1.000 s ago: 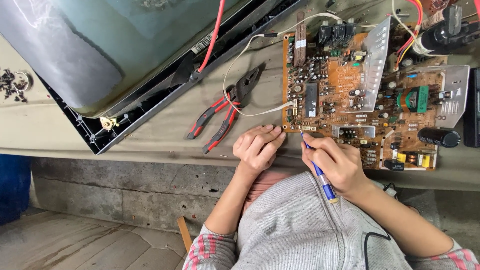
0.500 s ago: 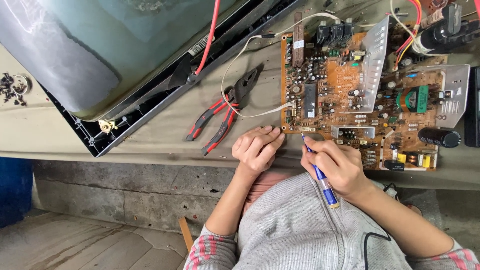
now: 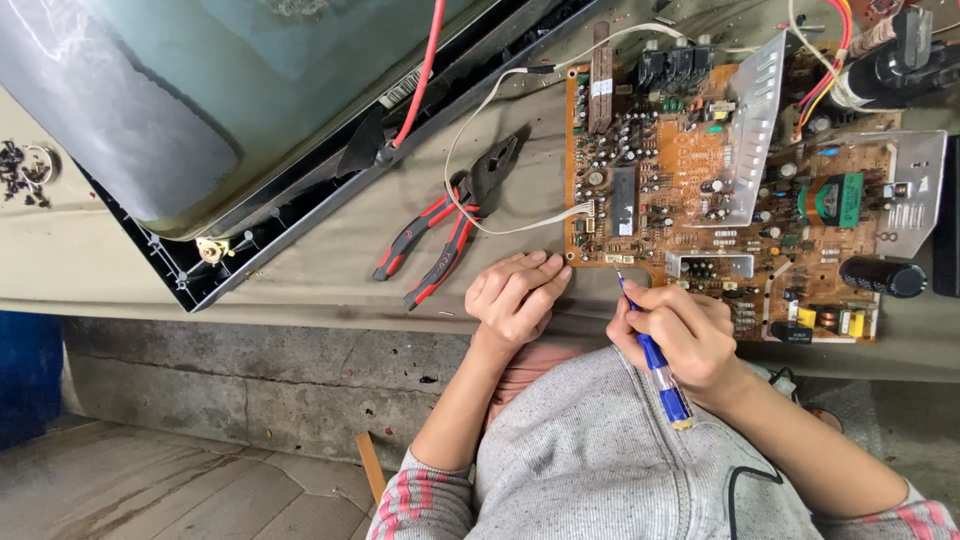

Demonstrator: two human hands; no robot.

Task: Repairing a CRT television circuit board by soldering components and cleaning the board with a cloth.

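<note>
An orange-brown circuit board (image 3: 700, 190) lies on the grey bench, packed with components and metal heat sinks. My right hand (image 3: 685, 335) holds a blue pen-shaped tool (image 3: 655, 355) with its tip touching the board's near edge. My left hand (image 3: 515, 295) rests on the bench beside the board's near left corner, fingers curled loosely and holding nothing. Red-and-black pliers (image 3: 445, 225) lie just left of the board, beyond my left hand.
A large picture tube in a black frame (image 3: 250, 150) fills the upper left, with a red cable (image 3: 425, 70) running to it. A white wire (image 3: 480, 130) loops to the board. Small screws (image 3: 25, 170) lie at the far left. Below the bench edge is a concrete wall.
Both hands stay in nearly the same place; the tool tip remains at the board's near edge. The view has shifted slightly.
</note>
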